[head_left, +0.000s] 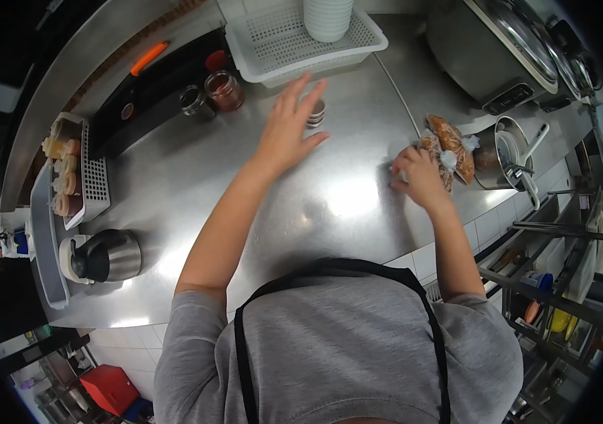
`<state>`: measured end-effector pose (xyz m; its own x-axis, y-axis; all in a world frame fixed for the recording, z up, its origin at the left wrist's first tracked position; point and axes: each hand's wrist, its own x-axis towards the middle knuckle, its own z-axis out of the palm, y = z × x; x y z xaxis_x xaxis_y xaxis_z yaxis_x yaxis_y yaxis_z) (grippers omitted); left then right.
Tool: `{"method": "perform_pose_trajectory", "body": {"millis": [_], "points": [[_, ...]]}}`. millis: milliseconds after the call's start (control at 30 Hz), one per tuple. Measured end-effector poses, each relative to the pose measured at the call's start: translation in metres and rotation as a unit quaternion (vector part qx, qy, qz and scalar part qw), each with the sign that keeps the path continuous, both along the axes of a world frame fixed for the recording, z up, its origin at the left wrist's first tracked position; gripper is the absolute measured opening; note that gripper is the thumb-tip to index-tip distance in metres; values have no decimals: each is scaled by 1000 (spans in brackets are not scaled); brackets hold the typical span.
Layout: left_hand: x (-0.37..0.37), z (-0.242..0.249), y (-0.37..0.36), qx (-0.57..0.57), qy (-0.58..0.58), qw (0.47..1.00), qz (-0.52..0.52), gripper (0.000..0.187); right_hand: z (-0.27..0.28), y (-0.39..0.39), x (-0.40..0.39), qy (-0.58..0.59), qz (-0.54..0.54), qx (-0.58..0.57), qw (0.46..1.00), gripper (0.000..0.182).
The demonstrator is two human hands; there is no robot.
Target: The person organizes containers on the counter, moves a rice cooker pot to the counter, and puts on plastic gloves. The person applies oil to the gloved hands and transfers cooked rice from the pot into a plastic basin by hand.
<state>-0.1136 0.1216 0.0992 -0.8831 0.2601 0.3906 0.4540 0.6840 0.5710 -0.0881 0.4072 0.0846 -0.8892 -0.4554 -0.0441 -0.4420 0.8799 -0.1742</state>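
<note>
My left hand (289, 127) is open above the steel counter (344, 205), its fingers spread and nothing held in them. Partly behind those fingers stands a small ribbed container (317, 113); whether I touch it cannot be told. My right hand (420, 177) has its fingers curled toward the thumb, beside knotted clear plastic bags. One bag (450, 145) is filled with orange-brown, crumbly food, and a browner bag (447, 177) lies partly behind the hand. Anything between the right fingertips is too small to make out.
A white perforated basket (266, 53) holds stacked white bowls (327, 18). Nearby are a jar of red powder (224, 92) and a dark jar (194, 104). A metal pot (488, 159) with utensils and a large cooker (485, 53) stand right, a steel jug (114, 256) and bottle basket (93, 177) left.
</note>
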Motion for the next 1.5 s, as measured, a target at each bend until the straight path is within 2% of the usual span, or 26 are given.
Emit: {"method": "perform_pose_trajectory", "body": {"millis": [33,133,167,200,233,267,300,367,433,500,533,567,633,667,733,800,833,900,1133,1200,1233,1300,1333,1400,1433,1500], "points": [[-6,1,11,3,77,997,-29,87,-7,3,-2,2,-4,1,1000,24],[5,5,41,2,25,992,-125,82,-15,5,-8,-33,26,-202,979,17],[10,3,47,-1,25,992,-126,82,-10,0,-11,-33,25,-204,978,17],[16,1,51,-24,3,986,-163,80,-5,-7,-14,-173,-26,-399,900,16],[22,-1,54,-47,-19,979,-198,77,-2,-14,-18,-302,-74,-566,764,14],[27,-1,56,-21,-16,985,-172,70,-1,-21,-24,-315,-63,-641,697,13],[23,1,54,-24,-14,985,-172,70,3,-30,-29,-314,-60,-643,695,13],[7,7,47,-54,97,990,-86,64,11,-50,-39,-438,-96,-749,488,15],[-9,26,35,-67,133,984,-101,59,14,-65,-52,-414,-141,-763,476,24],[-29,39,24,-128,84,979,-138,55,21,-76,-64,-424,-159,-777,438,39],[-48,42,23,-76,55,989,-118,49,30,-79,-72,-425,-98,-799,413,54],[-64,41,21,-77,57,988,-124,49,29,-83,-74,-420,-98,-803,412,54],[-99,31,18,-10,86,996,-3,47,21,-84,-74,-379,-134,-785,472,56],[-125,27,10,-35,92,994,50,48,9,-81,-71,-364,-124,-751,537,47],[-167,15,-2,-57,100,988,99,50,-24,-74,-61,-272,-103,-572,767,38],[-198,3,-6,-207,-52,969,123,53,-77,-72,-47,-124,-83,-517,843,30],[-212,-8,-5,-205,-51,970,118,53,-81,-69,-39,1,-44,-484,874,24],[-238,-29,0,-193,-194,961,26,59,-76,-66,-30,-22,-4,-442,897,18],[-275,-65,18,-164,-305,937,-52,62,-80,-62,-38,-68,20,-454,888,14],[-254,-35,19,3,-364,931,29,55,-78,-62,-37,-59,21,-460,886,15],[-240,-24,13,1,-363,931,38,55,-77,-63,-38,-47,19,-465,884,15],[-210,-3,3,-55,-246,958,-134,44,-75,-64,-38,-28,32,-454,890,14],[-197,6,0,-58,-245,959,-128,44,-74,-64,-38,-10,37,-439,898,14],[-173,19,-5,-225,-225,945,-72,36,-77,-65,-37,-7,42,-434,900,15],[-170,12,-11,-227,-225,946,-62,36,-77,-66,-37,-1,42,-426,904,16],[-164,-1,-14,-228,-47,971,-49,37,-75,-67,-37,-6,49,-418,907,16]]}}
